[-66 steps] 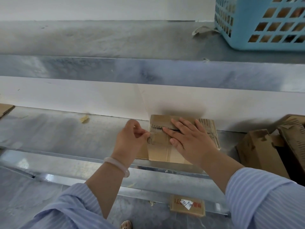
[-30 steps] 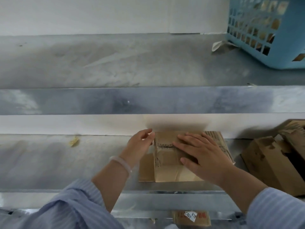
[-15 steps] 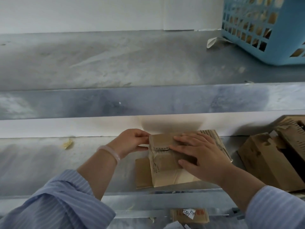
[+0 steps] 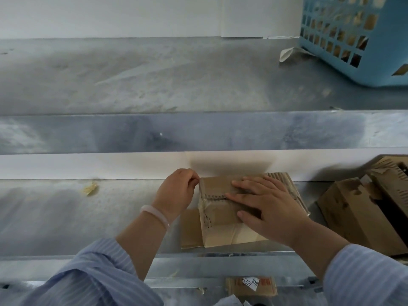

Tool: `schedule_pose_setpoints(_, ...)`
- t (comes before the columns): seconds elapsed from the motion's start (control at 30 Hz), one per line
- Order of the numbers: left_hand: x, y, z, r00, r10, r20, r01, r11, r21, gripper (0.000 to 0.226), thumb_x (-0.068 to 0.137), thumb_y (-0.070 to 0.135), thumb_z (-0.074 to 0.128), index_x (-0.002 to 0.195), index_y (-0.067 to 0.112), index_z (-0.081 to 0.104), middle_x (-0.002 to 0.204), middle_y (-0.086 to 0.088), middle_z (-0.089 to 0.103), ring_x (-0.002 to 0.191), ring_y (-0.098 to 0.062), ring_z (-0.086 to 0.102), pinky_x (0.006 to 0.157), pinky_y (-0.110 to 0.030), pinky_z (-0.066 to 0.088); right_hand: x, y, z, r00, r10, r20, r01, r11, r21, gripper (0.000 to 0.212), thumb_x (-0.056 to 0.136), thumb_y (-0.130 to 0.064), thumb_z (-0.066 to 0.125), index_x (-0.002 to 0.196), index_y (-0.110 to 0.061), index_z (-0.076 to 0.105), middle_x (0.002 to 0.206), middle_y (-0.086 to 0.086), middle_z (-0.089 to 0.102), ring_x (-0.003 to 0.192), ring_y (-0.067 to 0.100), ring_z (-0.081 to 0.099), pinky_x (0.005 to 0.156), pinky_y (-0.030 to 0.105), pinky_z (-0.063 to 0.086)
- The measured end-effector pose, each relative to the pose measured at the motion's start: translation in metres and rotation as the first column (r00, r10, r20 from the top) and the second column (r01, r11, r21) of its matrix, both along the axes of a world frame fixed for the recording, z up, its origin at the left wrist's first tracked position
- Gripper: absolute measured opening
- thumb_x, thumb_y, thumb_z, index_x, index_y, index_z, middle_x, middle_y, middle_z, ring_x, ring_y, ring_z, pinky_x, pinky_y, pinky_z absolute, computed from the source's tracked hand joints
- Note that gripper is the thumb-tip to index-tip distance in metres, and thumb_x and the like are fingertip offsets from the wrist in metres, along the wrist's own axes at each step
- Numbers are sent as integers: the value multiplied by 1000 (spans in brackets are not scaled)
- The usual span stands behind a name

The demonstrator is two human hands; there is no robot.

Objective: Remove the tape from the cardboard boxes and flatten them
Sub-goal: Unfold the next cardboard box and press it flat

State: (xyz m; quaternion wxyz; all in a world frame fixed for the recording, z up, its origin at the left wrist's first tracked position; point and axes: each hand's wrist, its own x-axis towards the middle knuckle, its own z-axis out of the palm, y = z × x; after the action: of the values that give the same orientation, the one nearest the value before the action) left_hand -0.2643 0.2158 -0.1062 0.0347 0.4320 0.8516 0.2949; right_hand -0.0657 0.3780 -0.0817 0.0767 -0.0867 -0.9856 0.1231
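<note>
**On the metal shelf (image 4: 66, 217) — one cardboard box (image 4: 218, 215) mid-peel, more waiting**

Near the shelf's front lip the box is not yet flat, and one flap lies out to its left. The right hand (image 4: 271, 208) lies flat on top with straight fingers, pressing it down. The left hand (image 4: 176, 191) has its fingers curled in a pinch at the box's far-left corner, where clear tape (image 4: 204, 205) runs up the left edge. It is probably on the tape's end, though the grip itself is hidden. Tape also shines on the near face, so peeling looks unfinished and flattening not begun. To the right, more boxes (image 4: 357, 213) sit in a heap, unflattened. One flat cardboard piece (image 4: 249, 286) lies on the level below — perhaps already done.
</note>
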Motion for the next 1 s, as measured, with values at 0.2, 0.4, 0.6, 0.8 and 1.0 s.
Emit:
schedule_pose_setpoints(0.2, -7, 1, 11, 567, 86, 819, -162, 987, 9, 32, 101, 29, 47, 99, 6, 69, 95, -9, 73, 91, -21, 70, 83, -37, 58, 1, 0, -1, 999, 10, -36, -11, 1000, -7, 46, 84, -62, 40, 129, -57, 50, 144, -30, 40, 138, -3, 28, 119, 36, 14)
schedule_pose_setpoints(0.4, -20, 11, 30, 600, 130, 790, -46, 991, -128, 32, 95, 33, 57, 95, 4, 71, 94, -9, 74, 87, -18, 71, 82, -34, 59, -1, 1, 0, 998, 18, -67, -21, 999, -37, 44, 82, -59, 46, 124, -56, 57, 140, -29, 45, 135, -2, 33, 116, 41, 23)
schedule_pose_setpoints(0.6, -34, 24, 55, 716, 152, 682, 151, 919, -364, 34, 96, 29, 56, 88, -1, 70, 85, -7, 73, 78, -18, 70, 76, -26, 57, -2, 2, -1, 997, 34, -64, -36, 999, -30, 42, 83, -58, 47, 124, -56, 56, 141, -30, 43, 136, -3, 32, 117, 41, 23)
schedule_pose_setpoints(0.8, -35, 18, 48, 576, 292, 763, 81, 909, -409, 35, 93, 34, 61, 94, 0, 69, 92, -14, 71, 80, -23, 71, 77, -38, 60, -2, 3, -1, 997, 45, -64, -47, 999, -29, 43, 83, -57, 48, 126, -56, 54, 142, -30, 43, 137, -2, 32, 117, 41, 22)
schedule_pose_setpoints(1.0, -30, 15, 43, 483, 327, 812, 71, 910, -409, 18, 91, 21, 58, 90, 4, 65, 79, -7, 60, 63, -18, 58, 75, -40, 59, -2, 3, -1, 995, 53, -85, -55, 998, -28, 42, 83, -56, 49, 124, -54, 56, 140, -28, 46, 136, 0, 35, 116, 43, 26)
